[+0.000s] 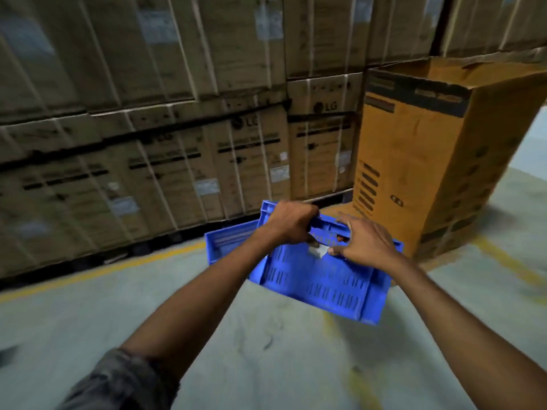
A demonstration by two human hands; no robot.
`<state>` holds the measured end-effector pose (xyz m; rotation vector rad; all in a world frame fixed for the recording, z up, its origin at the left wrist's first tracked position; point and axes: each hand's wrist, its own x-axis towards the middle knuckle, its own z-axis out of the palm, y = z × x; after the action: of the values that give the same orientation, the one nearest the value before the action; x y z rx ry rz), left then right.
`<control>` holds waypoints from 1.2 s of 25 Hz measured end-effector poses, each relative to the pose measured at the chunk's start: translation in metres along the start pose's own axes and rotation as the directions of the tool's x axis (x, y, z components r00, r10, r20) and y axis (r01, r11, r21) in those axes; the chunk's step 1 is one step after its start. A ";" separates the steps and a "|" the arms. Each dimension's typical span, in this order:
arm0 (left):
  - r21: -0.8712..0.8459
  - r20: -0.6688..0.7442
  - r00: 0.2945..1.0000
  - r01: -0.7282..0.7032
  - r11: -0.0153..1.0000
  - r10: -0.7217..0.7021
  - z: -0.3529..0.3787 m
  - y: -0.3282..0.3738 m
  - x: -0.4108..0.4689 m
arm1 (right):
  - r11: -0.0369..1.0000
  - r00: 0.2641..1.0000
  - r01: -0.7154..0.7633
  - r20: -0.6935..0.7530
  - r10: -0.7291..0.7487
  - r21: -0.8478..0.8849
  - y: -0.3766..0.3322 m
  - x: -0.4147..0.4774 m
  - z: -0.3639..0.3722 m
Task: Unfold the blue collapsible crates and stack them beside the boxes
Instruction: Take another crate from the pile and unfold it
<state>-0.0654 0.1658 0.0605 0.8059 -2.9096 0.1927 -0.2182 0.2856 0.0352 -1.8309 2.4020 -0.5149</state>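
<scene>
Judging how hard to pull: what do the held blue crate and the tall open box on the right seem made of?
The blue crate looks like moulded rigid plastic, fairly matt: slotted vents, ribbed rims. The tall open box seems corrugated cardboard, dull orange-brown: black print, ragged top edge, creased walls.

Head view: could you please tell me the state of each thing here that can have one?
Blue crate: held tilted off the floor, apparently partly folded.
Second crate: on the floor behind it; folded or not, cannot tell.
Tall box: upright, top open.
Stacked cartons: closed, strapped.
Left hand: grips the crate's top edge.
Right hand: fingers curled on the crate.
</scene>
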 end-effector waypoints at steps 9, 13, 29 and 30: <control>-0.100 0.093 0.941 0.334 0.937 -0.326 0.056 -0.175 -0.010 | 0.975 0.954 0.212 0.204 -0.221 0.065 -0.053 0.160 0.067; -0.064 0.218 0.936 0.298 0.952 -0.278 0.116 -0.277 -0.037 | 0.952 0.937 0.299 0.172 -0.305 0.062 -0.124 0.210 0.158; -0.562 0.133 0.967 0.256 0.786 -0.219 0.203 -0.641 -0.013 | 0.882 0.810 0.400 0.354 -0.468 0.250 -0.236 0.492 0.266; -0.549 0.147 0.967 0.254 0.796 -0.207 0.209 -0.657 -0.006 | 0.870 0.815 0.416 0.317 -0.486 0.264 -0.242 0.508 0.282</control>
<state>0.2642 -0.4221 -0.0865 1.0450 -2.6492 -0.7106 -0.0650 -0.3130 -0.0844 -2.1816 1.6153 -0.3543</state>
